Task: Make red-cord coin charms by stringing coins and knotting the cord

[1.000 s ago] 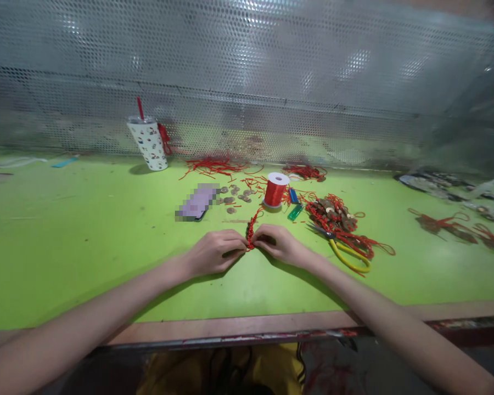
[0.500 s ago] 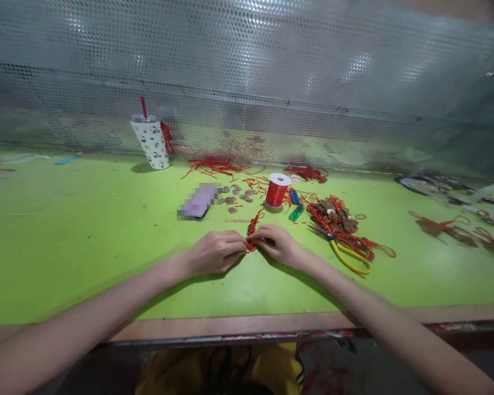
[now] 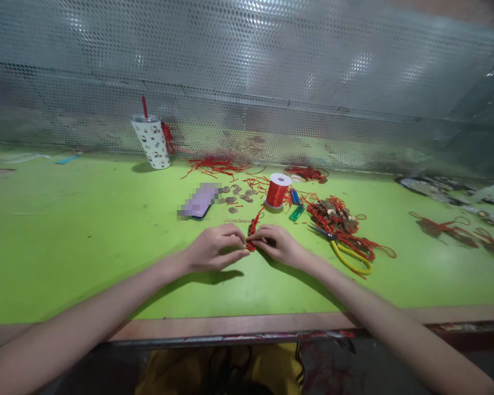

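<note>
On the green tabletop in front of me lies a knotted red cord with dark coins (image 3: pixel 253 226), its upper end running toward a spool of red cord (image 3: pixel 276 192). My right hand (image 3: pixel 278 245) pinches the lower part of this coin string between thumb and fingers. At its left side is my left hand (image 3: pixel 216 248), thumb and fingers parted, the tips close to the cord. Fingertips partly cover the lower knots. Loose coins (image 3: pixel 231 209) are scattered beyond the hands.
A purple phone (image 3: pixel 200 202) lies left of the coins. Yellow-handled scissors (image 3: pixel 349 257) rest by a pile of corded coins (image 3: pixel 333 214) at right. Two lighters, green (image 3: pixel 297 213) and blue (image 3: pixel 295 197), lie near the spool. A patterned tumbler (image 3: pixel 152 142) stands at back left.
My left thumb and fingers have spread apart, and the hand has lifted slightly off the cord. My right hand keeps its pinch in nearly the same place.
</note>
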`<state>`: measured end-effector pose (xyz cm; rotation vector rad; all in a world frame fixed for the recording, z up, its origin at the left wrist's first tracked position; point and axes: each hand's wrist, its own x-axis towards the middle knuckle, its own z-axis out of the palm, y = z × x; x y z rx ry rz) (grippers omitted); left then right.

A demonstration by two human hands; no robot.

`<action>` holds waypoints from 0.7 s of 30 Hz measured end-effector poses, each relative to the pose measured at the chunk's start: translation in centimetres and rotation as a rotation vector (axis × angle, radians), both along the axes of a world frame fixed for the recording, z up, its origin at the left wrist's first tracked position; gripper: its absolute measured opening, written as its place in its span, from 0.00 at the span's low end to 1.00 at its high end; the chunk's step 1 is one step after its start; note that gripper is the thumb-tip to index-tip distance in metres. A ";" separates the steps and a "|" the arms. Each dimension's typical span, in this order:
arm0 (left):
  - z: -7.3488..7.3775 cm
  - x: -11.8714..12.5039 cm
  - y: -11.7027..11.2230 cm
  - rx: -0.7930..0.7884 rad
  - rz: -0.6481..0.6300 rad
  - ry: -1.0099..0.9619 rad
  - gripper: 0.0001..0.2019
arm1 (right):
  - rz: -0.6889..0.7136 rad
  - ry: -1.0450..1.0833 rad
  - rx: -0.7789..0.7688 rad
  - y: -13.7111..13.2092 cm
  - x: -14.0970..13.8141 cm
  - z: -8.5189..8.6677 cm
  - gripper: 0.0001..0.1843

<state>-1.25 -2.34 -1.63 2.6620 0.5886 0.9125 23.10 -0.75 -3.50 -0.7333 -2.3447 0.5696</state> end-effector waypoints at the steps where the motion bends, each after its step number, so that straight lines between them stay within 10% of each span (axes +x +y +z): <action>1: 0.0 0.0 0.1 -0.026 0.009 -0.018 0.12 | -0.002 -0.004 -0.002 0.0 0.0 0.0 0.08; 8: -1.3 1.2 0.3 -0.091 0.262 0.010 0.05 | 0.003 0.019 -0.018 -0.1 -0.1 0.0 0.08; 21: -0.4 0.8 -0.3 -0.251 0.222 0.124 0.06 | -0.017 0.008 -0.008 -0.2 -0.2 0.1 0.08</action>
